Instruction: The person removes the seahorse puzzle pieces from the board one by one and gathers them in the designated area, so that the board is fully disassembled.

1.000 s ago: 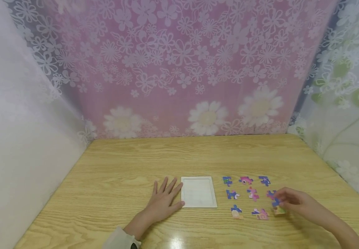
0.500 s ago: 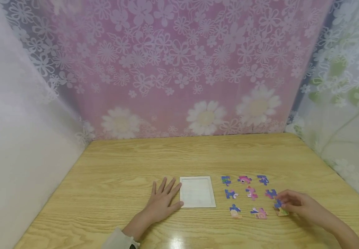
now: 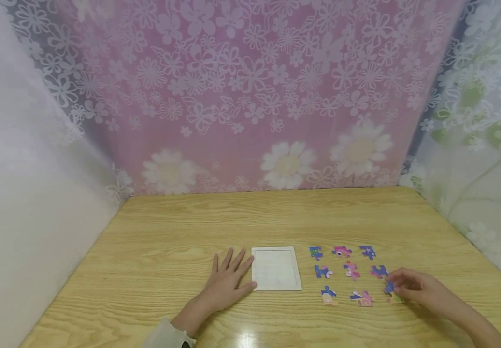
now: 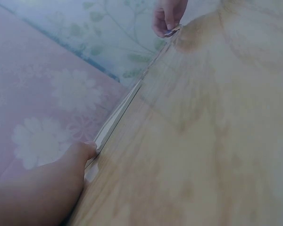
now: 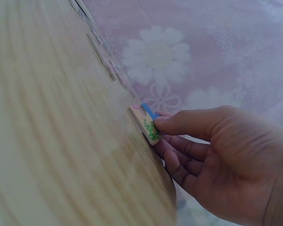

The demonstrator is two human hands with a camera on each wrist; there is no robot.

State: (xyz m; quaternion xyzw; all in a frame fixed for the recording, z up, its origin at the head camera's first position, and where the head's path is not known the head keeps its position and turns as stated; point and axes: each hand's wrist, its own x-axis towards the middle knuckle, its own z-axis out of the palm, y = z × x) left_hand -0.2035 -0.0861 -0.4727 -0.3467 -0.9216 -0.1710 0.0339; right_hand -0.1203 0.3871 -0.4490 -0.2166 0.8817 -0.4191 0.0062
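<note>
In the head view my left hand (image 3: 224, 285) lies flat with fingers spread, its thumb and index fingertips at the left edge of a white square puzzle tray (image 3: 276, 268). My right hand (image 3: 420, 287) pinches a jigsaw piece (image 5: 150, 123) between thumb and fingers, at the lower right corner of the group of pieces. This piece is blue and tan with a green plant print; the right wrist view shows it tilted, its edge close to the table. Just up and left of the fingertips lies a blue and pink piece (image 3: 379, 271).
Several other jigsaw pieces lie in loose rows right of the tray, among them a pink one with an eye (image 3: 342, 252) and a pink and tan one (image 3: 362, 298). Flowered curtains (image 3: 233, 96) stand along the back and sides of the wooden table (image 3: 167, 227).
The right hand has shifted slightly right with the pinched piece, uncovering more of the blue and pink piece beside it. The left hand and tray stay in place.
</note>
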